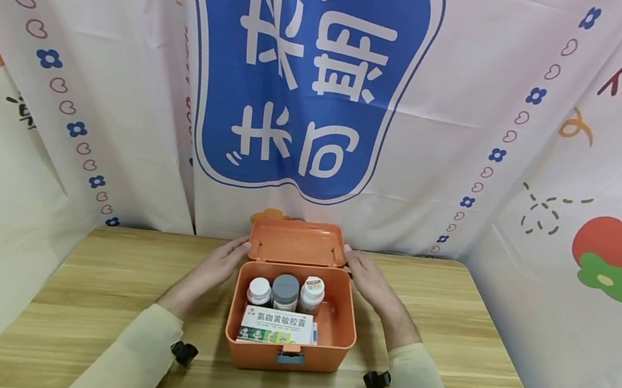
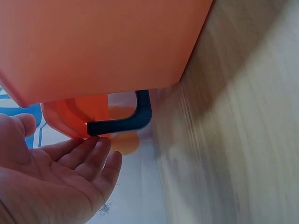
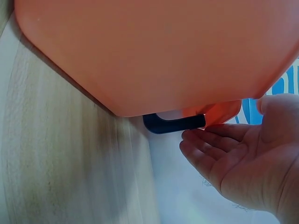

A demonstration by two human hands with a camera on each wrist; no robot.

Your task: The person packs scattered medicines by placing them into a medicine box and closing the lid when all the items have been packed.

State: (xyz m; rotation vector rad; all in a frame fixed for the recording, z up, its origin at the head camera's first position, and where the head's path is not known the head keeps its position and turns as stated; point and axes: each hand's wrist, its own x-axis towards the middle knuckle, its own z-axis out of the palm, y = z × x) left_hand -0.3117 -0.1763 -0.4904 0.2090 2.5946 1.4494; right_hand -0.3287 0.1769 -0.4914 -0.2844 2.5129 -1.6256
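Observation:
An orange lidded box (image 1: 349, 337) stands on the table, its lid (image 1: 298, 245) swung back toward the cloth. My left hand (image 1: 222, 262) is at the lid's left edge, fingers extended, and my right hand (image 1: 372, 284) is at the right edge in the same way. Both wrist views show the fingertips close by the lid and the dark handle (image 2: 121, 123), thumbs apart. Inside the box are a white-capped bottle (image 1: 260, 288), a grey-capped bottle (image 1: 285, 289), a third white bottle (image 1: 312, 292) and, in front of them, a white medicine carton (image 1: 277, 326).
A blue-grey latch (image 1: 290, 358) sits on the box's front. The wooden table (image 1: 116, 286) ends at a printed cloth (image 1: 440, 106) hanging behind the lid. More cloth walls (image 1: 558, 331) flank the table. A dark wrist camera (image 1: 184, 353) is strapped to each sleeve.

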